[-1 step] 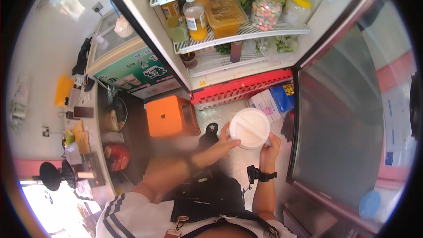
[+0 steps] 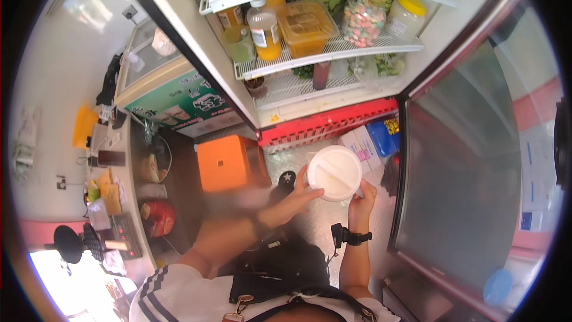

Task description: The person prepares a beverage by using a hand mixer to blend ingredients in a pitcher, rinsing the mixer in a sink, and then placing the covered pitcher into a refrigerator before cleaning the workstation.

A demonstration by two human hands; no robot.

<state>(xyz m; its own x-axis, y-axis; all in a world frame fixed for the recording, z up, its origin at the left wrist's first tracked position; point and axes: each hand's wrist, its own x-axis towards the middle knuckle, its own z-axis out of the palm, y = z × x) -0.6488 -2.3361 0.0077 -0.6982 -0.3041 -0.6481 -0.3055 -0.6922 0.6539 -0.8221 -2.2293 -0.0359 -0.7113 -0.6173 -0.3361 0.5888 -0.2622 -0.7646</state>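
Between my two hands is a white round container [image 2: 335, 170], its lid uppermost, with a raised bar across the lid and a small yellowish smear near the middle. My left hand [image 2: 300, 195] holds it at the lower left, thumb on the rim and fingers along the side. On the lower right, my right hand [image 2: 361, 201] is closed at the container's edge, where its exact grip is partly hidden. The container is held above the floor, in front of an open fridge. A white shelf [image 2: 333, 55] there carries a bottle of orange liquid [image 2: 264, 31] and an orange-filled plastic tub [image 2: 307, 27].
A glass fridge door [image 2: 459, 167] stands open at right. Below the shelves lie a red crate [image 2: 328, 124] and white boxes [image 2: 361, 146]. An orange stool [image 2: 229, 164] stands left of the container. A cluttered counter [image 2: 128, 185] runs along the left.
The view has shifted slightly, and the container with both hands appears a little farther left. My hold on it looks the same.
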